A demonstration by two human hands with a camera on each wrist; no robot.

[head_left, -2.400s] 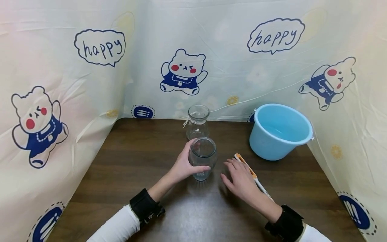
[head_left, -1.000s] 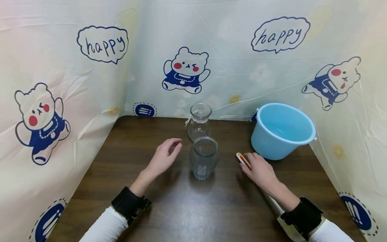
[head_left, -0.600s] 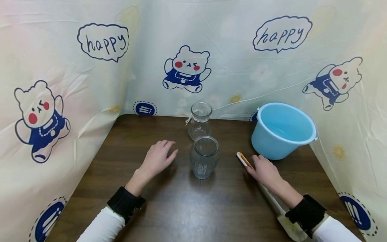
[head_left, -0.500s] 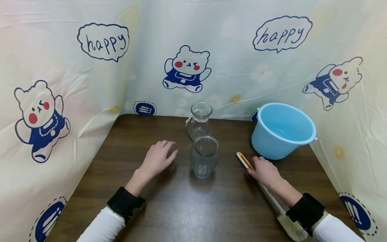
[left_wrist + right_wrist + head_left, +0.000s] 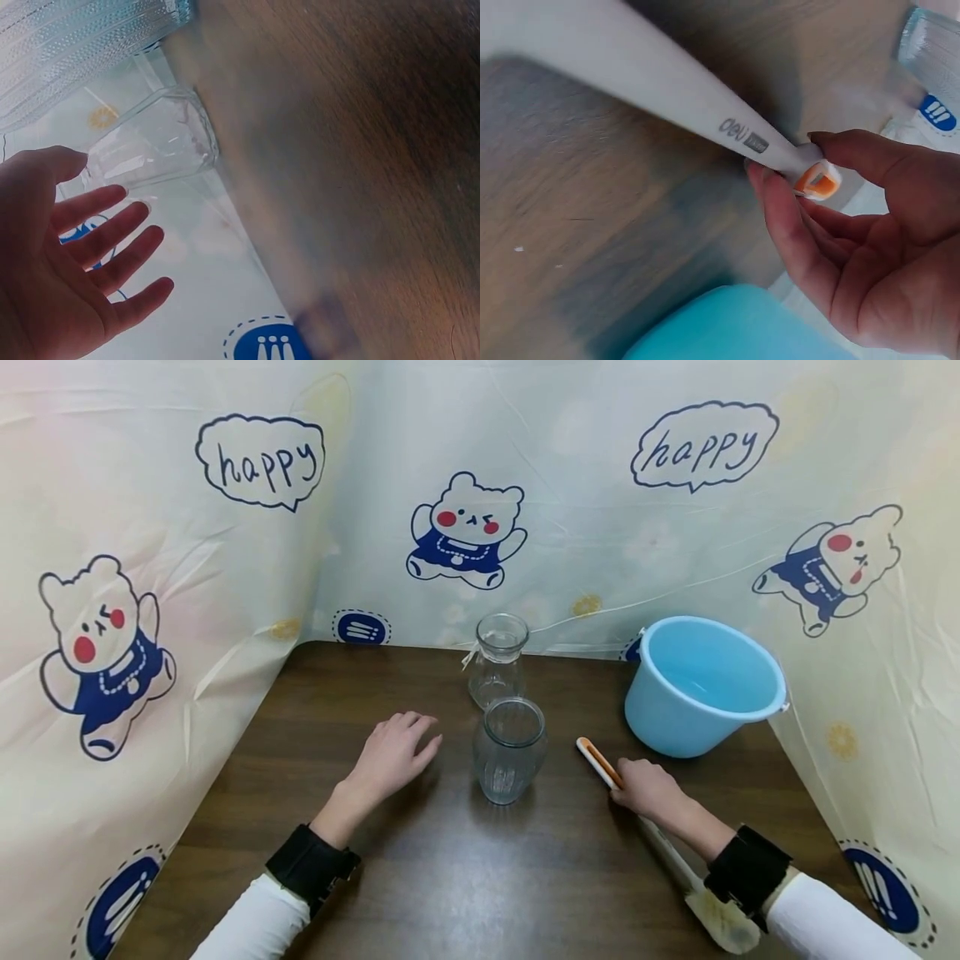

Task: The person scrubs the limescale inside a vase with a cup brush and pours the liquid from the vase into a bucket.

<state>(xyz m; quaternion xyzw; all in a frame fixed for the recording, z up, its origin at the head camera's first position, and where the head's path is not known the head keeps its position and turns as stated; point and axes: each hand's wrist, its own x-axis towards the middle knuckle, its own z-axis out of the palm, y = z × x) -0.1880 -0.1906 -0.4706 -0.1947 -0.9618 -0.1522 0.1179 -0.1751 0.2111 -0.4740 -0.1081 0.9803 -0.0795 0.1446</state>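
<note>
My right hand (image 5: 651, 792) pinches the handle of a long white brush (image 5: 670, 853) between thumb and fingers. Its tip has an orange inlay, and "deli" is printed on the handle in the right wrist view. The brush's pale, flared head points toward the front right, partly hidden by the wrist strap. To the left, my left hand (image 5: 387, 753) hovers low over the table, fingers spread and relaxed, holding nothing. Nearest to it is an upright clear glass vase (image 5: 508, 764). Just behind that stands a second glass vase (image 5: 497, 672) with string around its neck.
A light blue bucket (image 5: 675, 727) stands at the back right, beyond my right hand. The dark wooden table (image 5: 450, 885) is enclosed on three sides by a printed cloth (image 5: 585, 543) with bears and lettering.
The left hand has let go of the front vase and drawn back left. My right hand has taken hold of the brush handle, whose tip has lately shifted slightly left.
</note>
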